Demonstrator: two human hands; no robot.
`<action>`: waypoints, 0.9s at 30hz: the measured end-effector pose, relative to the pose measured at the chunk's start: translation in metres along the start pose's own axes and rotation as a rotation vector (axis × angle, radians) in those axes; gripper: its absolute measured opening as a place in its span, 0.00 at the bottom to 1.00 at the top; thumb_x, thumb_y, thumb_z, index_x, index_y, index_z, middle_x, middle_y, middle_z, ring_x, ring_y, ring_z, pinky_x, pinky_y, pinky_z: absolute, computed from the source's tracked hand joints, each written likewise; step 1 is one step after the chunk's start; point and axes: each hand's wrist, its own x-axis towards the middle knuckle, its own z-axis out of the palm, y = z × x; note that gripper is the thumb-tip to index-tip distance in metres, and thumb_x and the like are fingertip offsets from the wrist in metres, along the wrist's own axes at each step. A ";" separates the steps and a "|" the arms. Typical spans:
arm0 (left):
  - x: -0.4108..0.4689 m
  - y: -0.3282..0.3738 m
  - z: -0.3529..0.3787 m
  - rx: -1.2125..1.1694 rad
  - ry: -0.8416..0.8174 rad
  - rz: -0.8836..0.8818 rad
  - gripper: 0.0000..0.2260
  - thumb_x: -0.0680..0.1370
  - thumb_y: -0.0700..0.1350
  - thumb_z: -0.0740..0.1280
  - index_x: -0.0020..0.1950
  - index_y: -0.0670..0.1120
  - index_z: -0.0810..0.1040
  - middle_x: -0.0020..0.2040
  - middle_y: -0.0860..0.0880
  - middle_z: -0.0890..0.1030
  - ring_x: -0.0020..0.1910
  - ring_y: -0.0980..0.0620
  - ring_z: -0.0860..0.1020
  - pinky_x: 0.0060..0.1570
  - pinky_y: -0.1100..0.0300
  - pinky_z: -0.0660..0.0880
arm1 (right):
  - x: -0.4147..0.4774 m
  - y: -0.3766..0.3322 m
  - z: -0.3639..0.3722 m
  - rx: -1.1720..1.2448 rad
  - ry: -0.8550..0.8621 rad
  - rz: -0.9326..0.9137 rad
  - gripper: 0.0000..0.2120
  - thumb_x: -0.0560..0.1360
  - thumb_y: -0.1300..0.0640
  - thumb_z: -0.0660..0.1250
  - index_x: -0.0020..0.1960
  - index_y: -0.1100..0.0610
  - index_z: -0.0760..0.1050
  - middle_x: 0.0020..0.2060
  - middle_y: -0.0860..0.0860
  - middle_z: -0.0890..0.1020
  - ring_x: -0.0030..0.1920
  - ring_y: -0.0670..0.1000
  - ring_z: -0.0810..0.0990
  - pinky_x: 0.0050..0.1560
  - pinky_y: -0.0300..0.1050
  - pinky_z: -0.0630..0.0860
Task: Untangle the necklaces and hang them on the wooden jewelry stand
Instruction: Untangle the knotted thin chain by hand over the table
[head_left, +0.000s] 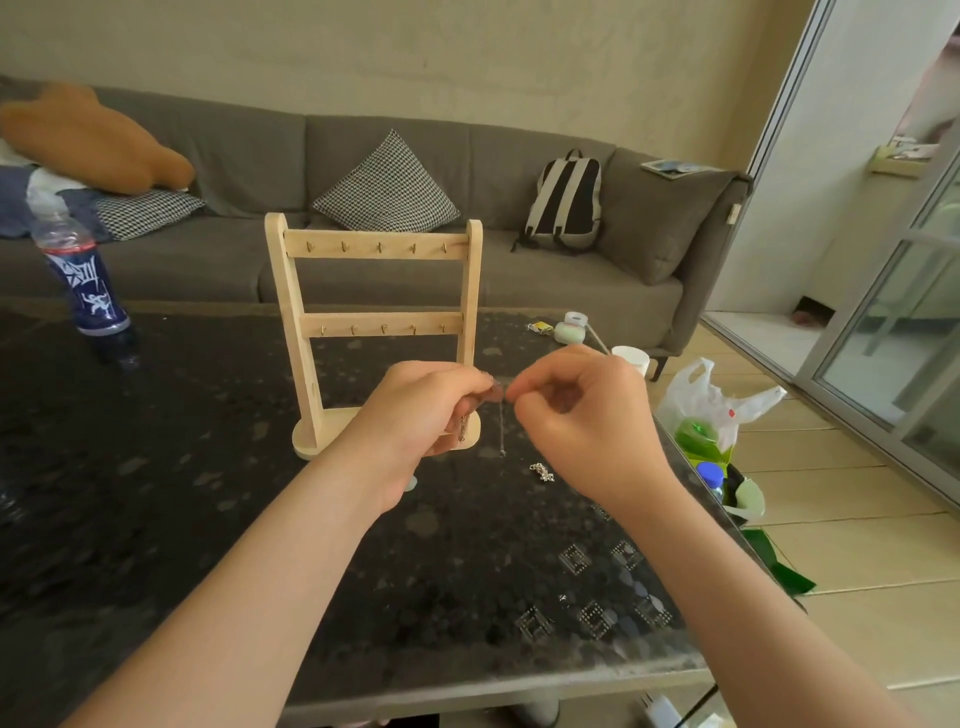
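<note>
The wooden jewelry stand (375, 317) is upright on the dark table, with two rails of small hooks, all bare. Just in front of it, my left hand (421, 415) and my right hand (582, 410) meet above the table, each pinching a thin silver necklace chain (502, 426). One strand hangs straight down between my hands; another dangles under my left fingers. A small heap of silver chain (542, 472) lies on the table below my right hand.
A plastic bottle (83, 275) stands at the table's far left. Small items and a white cup (631, 358) sit at the far right edge. A plastic bag and a bin (722, 415) stand on the floor beside the table. A grey sofa runs behind.
</note>
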 end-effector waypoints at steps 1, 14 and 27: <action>-0.001 0.000 0.000 0.001 -0.013 0.018 0.16 0.82 0.48 0.69 0.39 0.40 0.80 0.37 0.43 0.72 0.42 0.46 0.73 0.55 0.47 0.79 | -0.001 0.001 0.001 -0.072 0.014 -0.042 0.12 0.72 0.65 0.72 0.40 0.48 0.87 0.41 0.42 0.83 0.39 0.43 0.79 0.38 0.33 0.75; -0.003 -0.006 0.002 0.155 0.064 0.285 0.06 0.84 0.47 0.69 0.52 0.52 0.86 0.39 0.55 0.87 0.42 0.59 0.85 0.48 0.60 0.80 | -0.001 0.008 0.013 -0.136 0.025 -0.054 0.05 0.78 0.57 0.75 0.49 0.49 0.89 0.50 0.45 0.81 0.49 0.44 0.80 0.51 0.41 0.81; 0.000 -0.011 0.003 0.367 0.109 0.474 0.02 0.84 0.47 0.70 0.53 0.52 0.83 0.38 0.59 0.87 0.40 0.62 0.86 0.51 0.64 0.80 | 0.003 0.009 0.013 -0.039 -0.040 0.054 0.09 0.79 0.55 0.70 0.42 0.48 0.85 0.48 0.44 0.82 0.47 0.43 0.82 0.48 0.34 0.78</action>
